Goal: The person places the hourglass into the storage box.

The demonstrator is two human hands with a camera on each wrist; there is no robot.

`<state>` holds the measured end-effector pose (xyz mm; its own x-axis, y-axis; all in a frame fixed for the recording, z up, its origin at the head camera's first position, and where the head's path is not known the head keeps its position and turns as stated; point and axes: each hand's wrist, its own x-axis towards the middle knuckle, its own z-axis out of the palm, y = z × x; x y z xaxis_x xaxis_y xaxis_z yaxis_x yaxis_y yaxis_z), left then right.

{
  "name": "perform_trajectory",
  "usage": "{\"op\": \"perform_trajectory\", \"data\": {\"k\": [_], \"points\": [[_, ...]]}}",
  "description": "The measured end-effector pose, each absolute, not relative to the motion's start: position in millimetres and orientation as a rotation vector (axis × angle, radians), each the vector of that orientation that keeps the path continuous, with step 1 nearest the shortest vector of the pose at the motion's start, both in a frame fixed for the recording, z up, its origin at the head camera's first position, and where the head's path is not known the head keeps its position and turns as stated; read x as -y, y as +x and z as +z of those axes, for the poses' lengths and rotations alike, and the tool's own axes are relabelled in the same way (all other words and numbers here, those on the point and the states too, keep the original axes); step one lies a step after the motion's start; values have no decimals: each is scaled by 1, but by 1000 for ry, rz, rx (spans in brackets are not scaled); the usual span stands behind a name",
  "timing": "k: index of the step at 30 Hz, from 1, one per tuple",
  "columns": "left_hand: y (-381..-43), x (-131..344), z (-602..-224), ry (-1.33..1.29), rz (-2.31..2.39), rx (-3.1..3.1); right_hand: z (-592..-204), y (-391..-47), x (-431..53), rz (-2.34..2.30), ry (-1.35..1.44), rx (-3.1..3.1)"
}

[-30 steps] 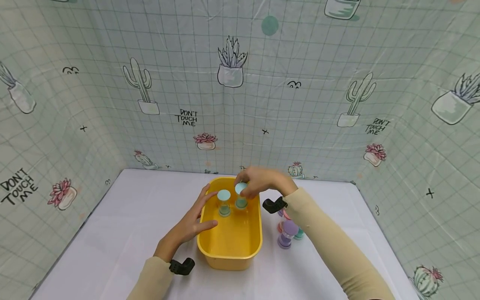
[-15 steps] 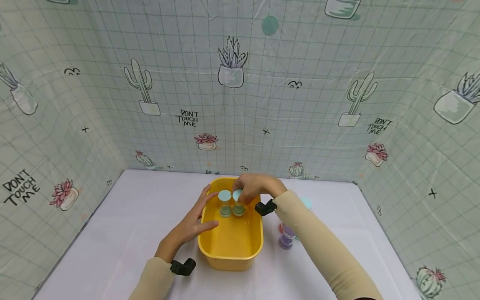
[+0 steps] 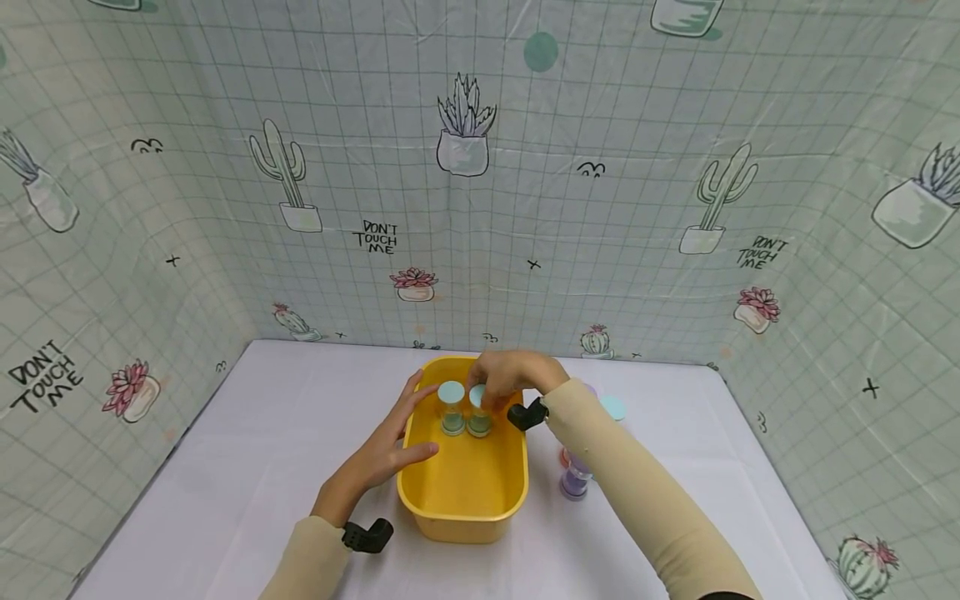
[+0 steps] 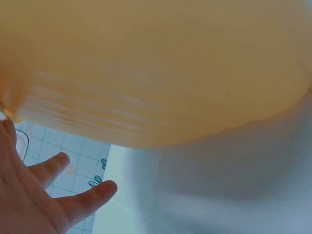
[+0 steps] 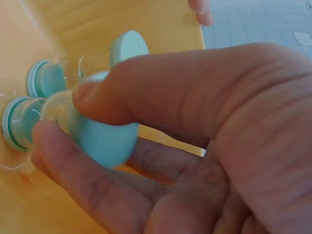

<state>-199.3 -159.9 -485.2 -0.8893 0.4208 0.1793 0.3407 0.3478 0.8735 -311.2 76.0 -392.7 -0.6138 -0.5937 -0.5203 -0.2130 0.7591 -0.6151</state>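
Two teal-capped sand timers stand upright side by side in the far part of a yellow plastic bin (image 3: 463, 492). My right hand (image 3: 512, 372) reaches over the bin's right rim and grips the right-hand sand timer (image 5: 106, 141) by its upper part, thumb on one side and fingers on the other. The left-hand sand timer (image 3: 452, 392) is close beside it, untouched by that hand. My left hand (image 3: 382, 448) lies at the bin's left rim with fingers spread and thumb over the inside. In the left wrist view, its fingers (image 4: 87, 200) extend along the bin's outer wall (image 4: 161, 87).
To the right of the bin, a purple sand timer (image 3: 575, 483) and a light-blue cap (image 3: 613, 407) show on the white tabletop (image 3: 300, 417), partly hidden by the right sleeve (image 3: 637, 483). A patterned cloth backdrop (image 3: 480, 217) rises behind and at both sides.
My right hand has moved the right-hand sand timer slightly left and toward me, closer to the other one. My left hand has stayed in place.
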Motion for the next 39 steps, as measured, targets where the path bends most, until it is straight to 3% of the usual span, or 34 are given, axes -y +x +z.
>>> {"op": "perform_trajectory", "data": {"k": [13,19,26,32,39], "points": [[-201,158,-487,718,1598,-2513,-394,-309,-77,-651,-521,-2264],[-200,157,-486,694,1586,-2523,-379,-298,-90,-720,-615,-2343],[-199,157,-485,641,1564,-2591,-366,-266,-137,-1057,-802,-2518],[-198,157,-486,630,1582,-2600,-390,-233,-187,-1341,-669,-2680],[-198,159,-483,579,1591,-2543,-418,-201,-228,-1313,-446,-2896]]}}
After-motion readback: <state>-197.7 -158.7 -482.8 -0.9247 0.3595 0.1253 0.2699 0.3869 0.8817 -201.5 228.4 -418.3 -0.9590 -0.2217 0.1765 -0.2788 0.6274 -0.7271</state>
